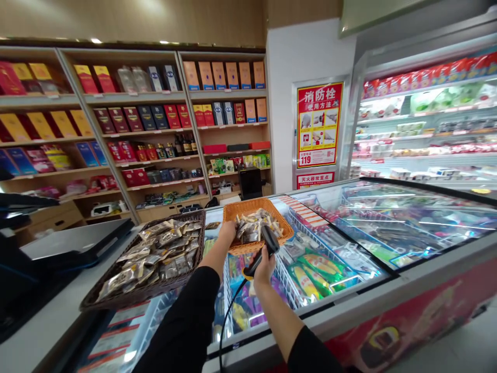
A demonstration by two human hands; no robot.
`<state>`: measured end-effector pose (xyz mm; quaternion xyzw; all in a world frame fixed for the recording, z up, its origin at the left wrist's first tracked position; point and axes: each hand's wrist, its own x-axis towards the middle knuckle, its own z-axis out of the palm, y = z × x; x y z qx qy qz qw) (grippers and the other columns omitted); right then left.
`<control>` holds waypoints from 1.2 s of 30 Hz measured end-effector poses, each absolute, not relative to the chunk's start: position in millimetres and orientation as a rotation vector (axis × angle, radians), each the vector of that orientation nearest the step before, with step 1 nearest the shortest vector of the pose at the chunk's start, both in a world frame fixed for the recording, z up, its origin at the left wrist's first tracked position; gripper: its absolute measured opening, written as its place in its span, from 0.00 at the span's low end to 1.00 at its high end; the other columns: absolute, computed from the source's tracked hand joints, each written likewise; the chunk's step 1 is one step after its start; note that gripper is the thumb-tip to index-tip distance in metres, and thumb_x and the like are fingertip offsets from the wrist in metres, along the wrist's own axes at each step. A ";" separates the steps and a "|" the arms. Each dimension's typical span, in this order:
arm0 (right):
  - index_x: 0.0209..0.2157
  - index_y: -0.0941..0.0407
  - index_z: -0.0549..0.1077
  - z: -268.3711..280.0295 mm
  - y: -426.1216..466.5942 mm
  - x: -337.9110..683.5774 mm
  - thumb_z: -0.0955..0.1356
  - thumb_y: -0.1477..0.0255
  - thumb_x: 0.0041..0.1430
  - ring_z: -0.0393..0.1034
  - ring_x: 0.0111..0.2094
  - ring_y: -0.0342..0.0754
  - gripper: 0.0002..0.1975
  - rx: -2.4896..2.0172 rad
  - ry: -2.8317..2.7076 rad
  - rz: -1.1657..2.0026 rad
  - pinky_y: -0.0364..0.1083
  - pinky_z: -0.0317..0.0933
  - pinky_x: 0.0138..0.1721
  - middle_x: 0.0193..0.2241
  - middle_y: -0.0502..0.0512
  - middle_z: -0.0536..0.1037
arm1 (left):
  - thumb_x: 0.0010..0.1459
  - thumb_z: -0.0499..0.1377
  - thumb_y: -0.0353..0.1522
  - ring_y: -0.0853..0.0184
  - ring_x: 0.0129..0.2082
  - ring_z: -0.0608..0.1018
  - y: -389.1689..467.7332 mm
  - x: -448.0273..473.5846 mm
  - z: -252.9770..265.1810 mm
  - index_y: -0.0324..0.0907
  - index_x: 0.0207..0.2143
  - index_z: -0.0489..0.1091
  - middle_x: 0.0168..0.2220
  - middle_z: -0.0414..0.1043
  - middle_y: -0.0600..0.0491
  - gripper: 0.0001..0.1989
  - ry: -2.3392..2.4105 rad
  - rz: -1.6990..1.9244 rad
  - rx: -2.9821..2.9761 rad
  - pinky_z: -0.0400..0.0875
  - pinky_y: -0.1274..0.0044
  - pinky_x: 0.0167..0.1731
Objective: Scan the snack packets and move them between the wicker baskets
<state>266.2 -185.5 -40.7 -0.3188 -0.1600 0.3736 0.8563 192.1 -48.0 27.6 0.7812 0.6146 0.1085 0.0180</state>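
Note:
My right hand (pixel 264 265) is closed around the handle of a black barcode scanner (pixel 271 241), whose head rises over the front rim of an orange wicker basket (pixel 284 220). From the scanner's yellow-trimmed base a black cable (pixel 229 311) runs down toward me. Small packets (pixel 254 224) with dark contents fill the basket. Over the basket's left side lies my left hand (pixel 228 231), curled, its fingertips hidden. To the left, a dark brown wicker tray (pixel 87 300) holds many similar packets (pixel 155 254).
Beneath the basket is a glass-topped freezer (pixel 368 290) with bagged goods in wire baskets. At far left stands a counter (pixel 58 305) with a black device. Shelves of boxes (pixel 151 129) line the back, beside a red and yellow poster (pixel 319 124) and a lit refrigerated case (pixel 430 116).

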 end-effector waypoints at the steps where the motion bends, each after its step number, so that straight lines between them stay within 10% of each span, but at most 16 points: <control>1: 0.27 0.53 0.59 -39.5 -186.7 266.1 0.67 0.52 0.52 0.58 0.11 0.41 0.20 -0.667 -0.320 0.808 0.41 0.54 0.12 0.13 0.41 0.63 | 0.53 0.57 0.30 0.59 0.40 0.78 -49.0 187.0 29.9 0.40 0.34 0.77 0.37 0.78 0.42 0.09 1.861 0.339 2.453 0.68 0.74 0.40; 7: 0.26 0.52 0.60 -38.4 -198.0 259.2 0.68 0.52 0.50 0.58 0.11 0.41 0.19 -0.653 -0.518 0.937 0.42 0.54 0.12 0.14 0.43 0.65 | 0.52 0.56 0.33 0.59 0.38 0.78 -64.8 107.4 54.9 0.47 0.32 0.78 0.34 0.79 0.47 0.10 1.703 0.703 2.544 0.68 0.74 0.40; 13: 0.28 0.54 0.63 -44.5 -206.6 240.2 0.70 0.52 0.47 0.59 0.10 0.41 0.20 -0.664 -0.811 1.255 0.40 0.53 0.11 0.14 0.43 0.67 | 0.30 0.69 0.38 0.53 0.34 0.78 -91.6 2.6 55.8 0.43 0.17 0.72 0.25 0.76 0.43 0.11 2.139 0.053 2.314 0.69 0.70 0.38; 21: 0.30 0.55 0.64 -46.1 -214.6 237.5 0.71 0.52 0.44 0.60 0.10 0.41 0.22 -0.664 -0.877 1.411 0.40 0.55 0.11 0.14 0.43 0.68 | 0.25 0.73 0.41 0.37 0.54 0.67 -118.6 -5.3 34.7 0.40 0.29 0.74 0.46 0.72 0.32 0.25 2.348 0.252 2.103 0.61 0.56 0.50; 36: 0.28 0.55 0.65 -43.5 -218.7 241.9 0.70 0.53 0.48 0.59 0.11 0.40 0.20 -0.678 -0.918 1.213 0.40 0.53 0.12 0.15 0.44 0.67 | 0.33 0.71 0.33 0.71 0.18 0.72 -117.9 4.7 36.5 0.43 0.41 0.68 0.21 0.71 0.59 0.29 1.433 1.346 1.427 0.67 0.78 0.23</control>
